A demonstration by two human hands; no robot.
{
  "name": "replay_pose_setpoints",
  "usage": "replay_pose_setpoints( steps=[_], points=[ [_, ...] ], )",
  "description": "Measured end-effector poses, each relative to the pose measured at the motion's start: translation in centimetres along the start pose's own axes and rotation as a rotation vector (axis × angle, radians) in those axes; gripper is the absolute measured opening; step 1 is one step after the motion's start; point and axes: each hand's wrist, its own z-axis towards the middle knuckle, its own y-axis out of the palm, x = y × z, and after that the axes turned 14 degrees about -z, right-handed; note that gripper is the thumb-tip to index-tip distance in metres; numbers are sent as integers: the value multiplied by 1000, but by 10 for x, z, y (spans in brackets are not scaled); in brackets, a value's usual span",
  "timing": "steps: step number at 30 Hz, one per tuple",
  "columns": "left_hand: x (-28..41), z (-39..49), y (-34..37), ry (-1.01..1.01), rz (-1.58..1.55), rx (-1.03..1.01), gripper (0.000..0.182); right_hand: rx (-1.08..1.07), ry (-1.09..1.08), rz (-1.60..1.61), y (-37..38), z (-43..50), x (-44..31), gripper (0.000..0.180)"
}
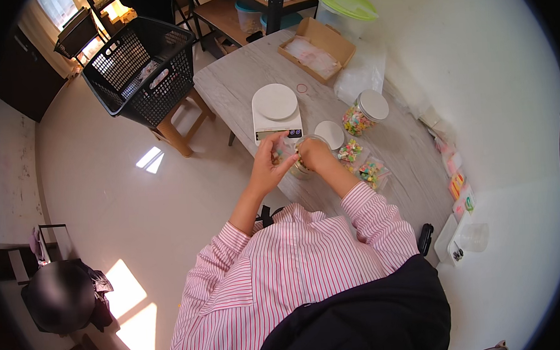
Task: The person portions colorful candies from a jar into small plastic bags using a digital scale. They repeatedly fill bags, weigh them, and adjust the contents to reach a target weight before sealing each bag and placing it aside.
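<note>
My left hand (266, 165) holds a small clear plastic bag (281, 152) with some colourful pieces in it, just in front of a white digital kitchen scale (276, 109). My right hand (315, 154) reaches into the mouth of an open clear jar (301, 172); its fingertips are hidden there. A round white lid (329, 134) lies beside the jar. To the right are filled bags of colourful small pieces, one nearer the lid (350, 150) and another closer to me (373, 169). A second jar (357, 119), capped with a white lid, holds similar pieces.
A cardboard box (318, 52) with clear plastic bags stands at the table's far end, near a tub with a green lid (348, 3). A red rubber band (302, 88) lies by the scale. Left of the table, a black plastic basket (143, 68) rests on a brown stool (175, 137).
</note>
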Motion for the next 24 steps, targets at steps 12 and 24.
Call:
replay_pose_setpoints(
  steps=[12, 24],
  points=[
    [2, 3, -1, 35, 95, -23, 50, -44, -24, -1, -13, -8, -1, 16],
    [11, 5, 2, 25, 158, -57, 54, 421, -19, 675, -108, -76, 20, 23]
  ],
)
